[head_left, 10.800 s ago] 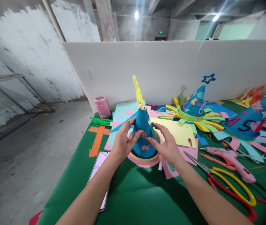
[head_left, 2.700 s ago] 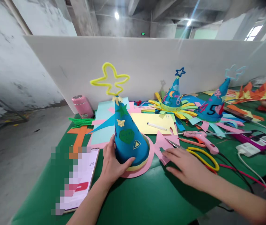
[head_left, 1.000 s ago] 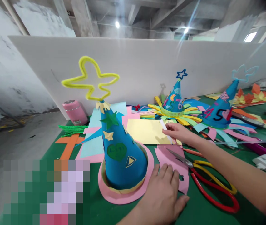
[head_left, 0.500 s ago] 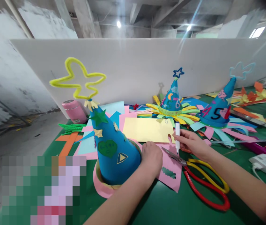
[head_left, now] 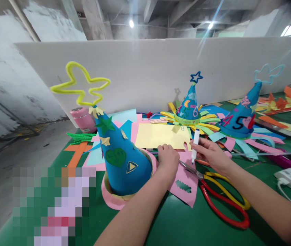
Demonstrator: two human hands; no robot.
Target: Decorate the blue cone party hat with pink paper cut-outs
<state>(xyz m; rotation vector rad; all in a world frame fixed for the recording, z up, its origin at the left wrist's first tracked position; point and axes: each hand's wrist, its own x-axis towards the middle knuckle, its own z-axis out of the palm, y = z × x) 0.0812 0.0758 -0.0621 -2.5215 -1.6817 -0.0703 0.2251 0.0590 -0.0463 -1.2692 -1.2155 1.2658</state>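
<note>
Two hands in the head view, both over the green tabletop (head_left: pixel 186 222). Left hand (head_left: pixel 168 160) is curled, knuckles up, resting on the pink paper (head_left: pixel 183 177) just right of the big blue cone hat (head_left: pixel 123 160); fingertips tucked under, so can't tell if it pinches anything. Right hand (head_left: pixel 212 153) is closed round a white marker (head_left: pixel 195 145), thumb & fingers wrapped about its lower half.

Marker: long axis near upright, leaning a bit to the right at the top; blue tip points down at the pink paper, just above it; contact not clear. Cap end points up toward the yellow sheet (head_left: pixel 161 136).

Hard to make out: lower left is a pixelated block (head_left: pixel 54 205), contents unreadable. Scissors (head_left: pixel 222 201) w/ red & yellow handles lie right of the pink paper, blade tips hidden under the right hand. Big hat leans left, its far rim hidden by the cone; pink brim (head_left: pixel 112 201) partly cut off by the left forearm. Yellow pipe-cleaner star (head_left: pixel 80 83) on top is whole. White power strip (head_left: pixel 290 177) at right edge, cable cut off by frame. Two smaller blue hats at the back: one w/ a blue star (head_left: pixel 190 106), one marked "45" (head_left: pixel 240 114). Pink flask (head_left: pixel 80 119) partly behind the star.
</note>
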